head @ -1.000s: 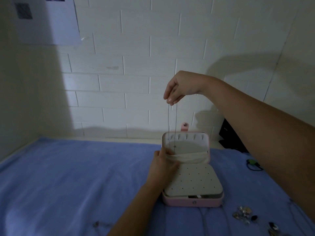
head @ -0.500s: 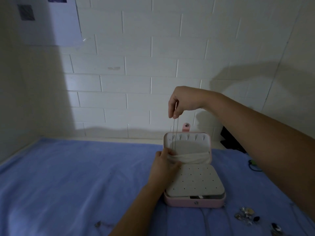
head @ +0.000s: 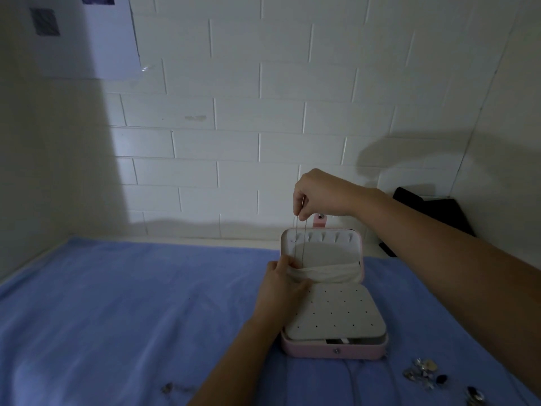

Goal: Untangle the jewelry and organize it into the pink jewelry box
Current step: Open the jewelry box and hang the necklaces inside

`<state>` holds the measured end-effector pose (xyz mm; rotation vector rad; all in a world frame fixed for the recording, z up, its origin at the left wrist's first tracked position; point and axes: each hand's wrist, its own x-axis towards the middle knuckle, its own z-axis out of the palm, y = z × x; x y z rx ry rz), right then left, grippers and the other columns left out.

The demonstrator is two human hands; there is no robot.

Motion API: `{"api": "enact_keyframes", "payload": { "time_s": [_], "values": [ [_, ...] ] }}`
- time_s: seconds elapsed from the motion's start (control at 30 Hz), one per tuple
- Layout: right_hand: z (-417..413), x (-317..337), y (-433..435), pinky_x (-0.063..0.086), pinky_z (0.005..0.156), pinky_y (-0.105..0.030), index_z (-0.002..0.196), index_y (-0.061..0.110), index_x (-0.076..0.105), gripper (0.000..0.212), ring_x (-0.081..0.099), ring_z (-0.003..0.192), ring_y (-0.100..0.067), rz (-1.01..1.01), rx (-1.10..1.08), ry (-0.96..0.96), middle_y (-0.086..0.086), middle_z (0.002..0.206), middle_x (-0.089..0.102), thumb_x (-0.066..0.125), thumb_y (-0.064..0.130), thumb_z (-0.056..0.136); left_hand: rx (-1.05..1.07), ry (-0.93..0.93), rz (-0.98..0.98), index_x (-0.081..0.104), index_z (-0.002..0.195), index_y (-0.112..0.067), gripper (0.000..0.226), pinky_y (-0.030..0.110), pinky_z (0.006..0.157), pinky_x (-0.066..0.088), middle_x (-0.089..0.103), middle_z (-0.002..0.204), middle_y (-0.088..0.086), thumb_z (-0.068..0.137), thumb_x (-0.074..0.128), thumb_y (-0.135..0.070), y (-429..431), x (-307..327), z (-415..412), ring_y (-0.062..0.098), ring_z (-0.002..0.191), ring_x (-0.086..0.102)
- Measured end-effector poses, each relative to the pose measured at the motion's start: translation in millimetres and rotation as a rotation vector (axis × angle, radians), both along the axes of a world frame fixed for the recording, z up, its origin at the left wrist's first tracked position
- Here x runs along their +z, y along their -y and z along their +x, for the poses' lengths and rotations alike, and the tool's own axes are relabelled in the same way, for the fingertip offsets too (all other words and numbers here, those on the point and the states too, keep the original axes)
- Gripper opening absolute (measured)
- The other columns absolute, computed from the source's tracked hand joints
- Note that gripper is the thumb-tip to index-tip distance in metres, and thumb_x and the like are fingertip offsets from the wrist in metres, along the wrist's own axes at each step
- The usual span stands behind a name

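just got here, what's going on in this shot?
A person is stowing a thin necklace chain in the open pink jewelry box on the blue cloth. The right hand pinches the chain above the lid so it hangs down. The left hand holds the lid's fabric pocket pulled open below. Loose jewelry lies on the cloth near the box's front right.

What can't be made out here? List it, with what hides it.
Head view only.
Necklace chain, pinched by the right hand: lower end hidden behind the lid pocket and left hand.
Pink jewelry box: lower tray covered by the perforated panel.
Loose jewelry, front right: too small and dim to identify.
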<state>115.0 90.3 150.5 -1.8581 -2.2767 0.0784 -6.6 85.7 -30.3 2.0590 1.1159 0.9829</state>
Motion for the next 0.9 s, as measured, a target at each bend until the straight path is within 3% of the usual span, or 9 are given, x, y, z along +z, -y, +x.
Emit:
{"api": "enact_keyframes", "payload": {
  "time_s": [0.17, 0.4, 0.5, 0.6, 0.73, 0.9],
  "values": [
    [1.6, -18.8, 3.8, 0.049, 0.060, -0.021, 0.078, 0.014, 0.071, 0.005, 0.063, 0.066, -0.007, 0.073, 0.002, -0.039, 0.003, 0.077, 0.067, 0.073, 0.009, 0.078, 0.005, -0.004, 0.001, 0.046, 0.114, -0.021, 0.034, 0.020, 0.075, 0.041, 0.044, 0.111, -0.002, 0.086, 0.060, -0.034, -0.1, 0.1, -0.5, 0.011, 0.088, 0.049],
    [6.1, -51.1, 2.8, 0.037, 0.060, -0.010, 0.086, 0.010, 0.075, 0.008, 0.061, 0.073, -0.009, 0.120, -0.014, -0.073, -0.001, 0.083, 0.071, 0.072, 0.014, 0.079, 0.002, 0.001, 0.005, 0.047, 0.113, -0.020, 0.033, 0.024, 0.075, 0.044, 0.045, 0.112, 0.001, 0.086, 0.061, -0.032, 0.4, -0.2, 0.5, 0.018, 0.089, 0.053],
    [6.1, -63.1, 3.8, 0.038, 0.062, -0.008, 0.088, 0.010, 0.074, 0.008, 0.063, 0.075, -0.009, 0.106, -0.013, -0.090, -0.001, 0.087, 0.072, 0.070, 0.011, 0.081, 0.008, 0.011, 0.016, 0.047, 0.111, -0.021, 0.032, 0.015, 0.067, 0.039, 0.044, 0.109, -0.001, 0.085, 0.062, -0.031, -0.5, -0.5, 0.7, 0.014, 0.084, 0.051],
    [7.7, -66.7, 6.1, 0.045, 0.067, -0.014, 0.086, 0.010, 0.071, 0.007, 0.064, 0.077, -0.009, 0.138, -0.022, -0.124, -0.001, 0.087, 0.071, 0.070, 0.008, 0.080, 0.011, 0.014, 0.031, 0.046, 0.114, -0.019, 0.034, 0.007, 0.058, 0.031, 0.039, 0.107, -0.004, 0.086, 0.061, -0.030, -1.0, -0.9, 0.6, 0.009, 0.079, 0.046],
    [7.6, -67.4, 6.6, 0.047, 0.075, -0.024, 0.088, 0.013, 0.074, 0.009, 0.064, 0.081, -0.013, 0.230, -0.032, -0.046, 0.000, 0.087, 0.071, 0.068, 0.016, 0.083, 0.012, 0.018, 0.032, 0.047, 0.112, -0.017, 0.033, 0.006, 0.059, 0.031, 0.039, 0.107, -0.003, 0.086, 0.060, -0.032, -0.9, -0.6, 1.4, 0.009, 0.080, 0.046],
    [5.1, -81.4, 7.1, 0.047, 0.074, -0.030, 0.094, 0.013, 0.074, 0.016, 0.063, 0.083, -0.019, 0.411, -0.002, 0.005, -0.003, 0.093, 0.069, 0.061, 0.018, 0.089, 0.015, 0.011, 0.042, 0.047, 0.113, -0.017, 0.034, 0.005, 0.060, 0.031, 0.038, 0.108, -0.004, 0.086, 0.060, -0.032, 0.0, -1.4, 0.8, 0.011, 0.083, 0.047]
  ]
}}
